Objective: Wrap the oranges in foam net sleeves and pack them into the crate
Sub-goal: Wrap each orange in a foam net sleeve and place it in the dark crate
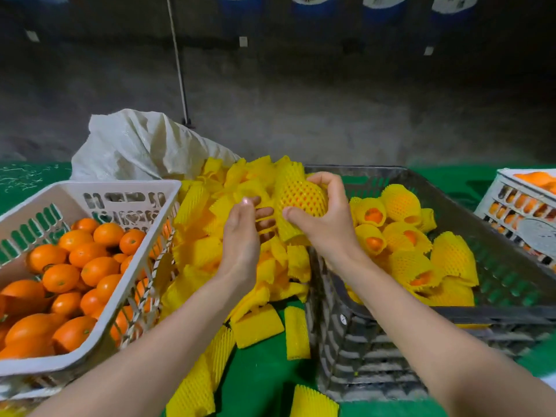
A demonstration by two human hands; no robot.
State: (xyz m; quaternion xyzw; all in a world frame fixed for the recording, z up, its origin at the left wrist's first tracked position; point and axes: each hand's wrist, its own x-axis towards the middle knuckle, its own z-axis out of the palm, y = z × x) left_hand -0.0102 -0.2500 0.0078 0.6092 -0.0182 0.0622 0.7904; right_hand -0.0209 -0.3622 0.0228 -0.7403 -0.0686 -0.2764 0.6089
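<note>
Underneath everything lies a green mat, and behind it a rough grey wall rises into a dim room, with blue barrels along the top edge and a thin cord running down the wall. A crumpled white sack slumps at the back of the mat. In front of it a heap of loose yellow sleeves spills forward between the two nearest containers, filling the gap between them and partly hiding the inner side of each. At the far right stands a white slatted crate with orange fruit showing through its slats. On the left, a white basket is piled with bare oranges. On the right, a dark grey crate holds wrapped oranges bunched toward its left half. Above the crate's left rim, just beside the heap, the right hand curls its fingers and thumb around an orange already inside a foam net sleeve. The left hand is spread, its straight fingers touching the sleeve's loose lower end.
</note>
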